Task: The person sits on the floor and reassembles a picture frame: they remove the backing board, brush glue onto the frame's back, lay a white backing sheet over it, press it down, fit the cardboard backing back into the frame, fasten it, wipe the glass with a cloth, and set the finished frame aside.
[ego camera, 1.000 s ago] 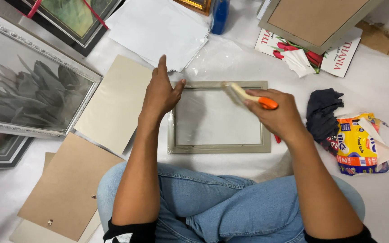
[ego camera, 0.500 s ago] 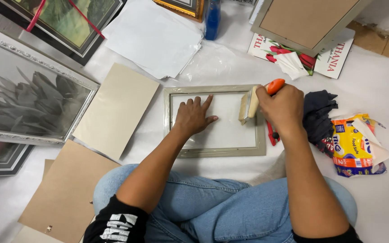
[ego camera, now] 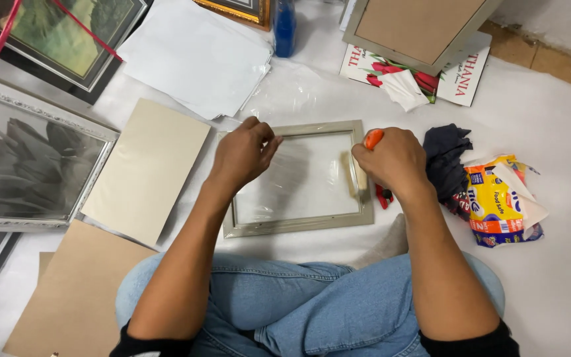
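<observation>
A small silver-grey picture frame with a clear glass pane lies flat on the white floor covering in front of my crossed legs. My left hand rests on the frame's upper left corner, fingers curled and pressing on the glass. My right hand is closed around a tool with an orange handle; its pale blade runs down along the frame's right inner edge. A small red-and-black object lies just right of the frame, under my right wrist.
A beige backing board lies left of the frame, brown boards nearer me. A large framed grey picture sits far left. White sheets, a blue bottle, a dark cloth and a yellow packet surround the frame.
My left hand slid from the frame's top edge onto the glass, then back to the upper left corner. My right hand brought the tool down against the frame's right inner edge.
</observation>
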